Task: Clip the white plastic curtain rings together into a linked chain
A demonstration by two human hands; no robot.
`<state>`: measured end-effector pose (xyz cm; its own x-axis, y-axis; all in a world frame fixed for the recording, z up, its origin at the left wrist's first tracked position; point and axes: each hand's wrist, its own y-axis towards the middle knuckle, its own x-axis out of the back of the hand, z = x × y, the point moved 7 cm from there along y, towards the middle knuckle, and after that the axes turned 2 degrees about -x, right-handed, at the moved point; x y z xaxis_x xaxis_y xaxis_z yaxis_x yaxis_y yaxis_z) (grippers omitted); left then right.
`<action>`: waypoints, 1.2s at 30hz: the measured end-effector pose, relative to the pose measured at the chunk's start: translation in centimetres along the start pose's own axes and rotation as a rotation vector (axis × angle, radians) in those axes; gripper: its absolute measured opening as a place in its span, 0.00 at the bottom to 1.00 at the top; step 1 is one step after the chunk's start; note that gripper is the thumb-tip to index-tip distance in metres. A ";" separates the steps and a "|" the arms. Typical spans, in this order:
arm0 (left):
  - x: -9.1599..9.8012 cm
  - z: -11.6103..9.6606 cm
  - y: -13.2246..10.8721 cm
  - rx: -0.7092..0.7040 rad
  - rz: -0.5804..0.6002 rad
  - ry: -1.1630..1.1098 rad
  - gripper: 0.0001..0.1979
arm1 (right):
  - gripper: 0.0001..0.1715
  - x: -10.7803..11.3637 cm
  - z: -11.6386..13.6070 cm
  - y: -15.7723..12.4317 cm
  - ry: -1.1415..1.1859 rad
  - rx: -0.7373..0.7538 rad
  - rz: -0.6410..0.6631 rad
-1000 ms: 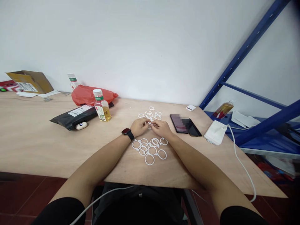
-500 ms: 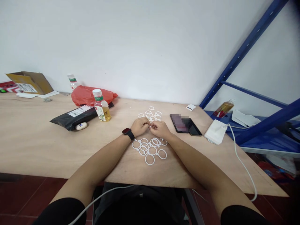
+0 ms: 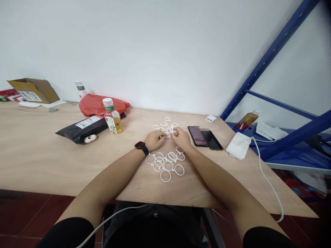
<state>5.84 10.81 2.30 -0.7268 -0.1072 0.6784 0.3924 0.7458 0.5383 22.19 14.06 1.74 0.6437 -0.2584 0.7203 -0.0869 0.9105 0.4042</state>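
Observation:
My left hand (image 3: pixel 154 139), with a dark watch (image 3: pixel 141 147) on its wrist, is closed in a pinch at the edge of the far pile of small white plastic rings (image 3: pixel 167 126). My right hand (image 3: pixel 181 137) is curled with its fingertips in the same far pile, touching a ring. What each pinch holds is too small to name. A nearer group of closed white rings (image 3: pixel 166 163) lies on the wooden table (image 3: pixel 38 155) just below both hands.
Two phones (image 3: pixel 204 137) lie right of my hands, then a white charger (image 3: pixel 238 146) with a cable. A tea bottle (image 3: pixel 112 116), black parcel (image 3: pixel 82 128), red bag (image 3: pixel 97 104) and cardboard box (image 3: pixel 33 89) sit left. Blue shelving (image 3: pixel 284 131) stands at right.
My right hand has moved up and to the right, away from my left hand and into the far pile of rings. A ring now lies where that hand was.

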 end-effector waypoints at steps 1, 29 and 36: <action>-0.3 -0.2 0.0 -0.015 0.045 0.016 0.09 | 0.19 -0.1 0.0 0.0 -0.003 -0.007 0.004; -1.0 0.6 -0.3 0.080 0.092 -0.078 0.11 | 0.15 -0.5 1.7 -0.7 0.174 0.190 0.104; 0.0 0.7 -0.2 0.140 -0.023 -0.126 0.11 | 0.15 -1.1 2.3 -1.2 0.215 0.273 0.198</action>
<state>5.30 11.12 1.85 -0.8030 -0.0487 0.5940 0.2988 0.8294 0.4720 19.77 12.53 1.76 0.7361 0.0133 0.6768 -0.4055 0.8092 0.4251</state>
